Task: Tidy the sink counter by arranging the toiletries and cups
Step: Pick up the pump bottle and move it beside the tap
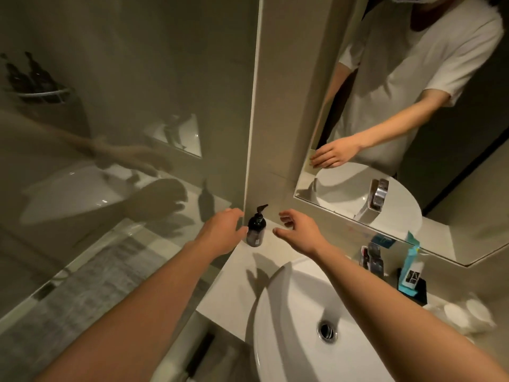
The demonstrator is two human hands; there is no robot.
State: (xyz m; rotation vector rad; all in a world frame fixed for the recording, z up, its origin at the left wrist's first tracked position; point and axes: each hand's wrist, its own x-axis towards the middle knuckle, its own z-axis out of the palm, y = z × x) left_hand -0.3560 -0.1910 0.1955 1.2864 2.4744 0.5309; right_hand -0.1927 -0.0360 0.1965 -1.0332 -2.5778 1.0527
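A dark pump bottle (256,230) stands upright at the far left corner of the pale counter (231,290), against the wall. My left hand (223,230) is just left of it, fingers curled and apart, its thumb tip at the bottle's side. My right hand (298,230) hovers to the right of the bottle, open, a short gap away. Neither hand grips anything. At the counter's right end stand a black holder (416,292) with a teal-and-white packet (411,267), dark sachets (373,260), and white cups (465,315), blurred.
A white round basin (286,326) with a chrome drain (327,330) fills the counter's middle. A mirror (385,133) hangs behind, reflecting a faucet and a person. A glass shower partition (124,133) is on the left, with the floor below it.
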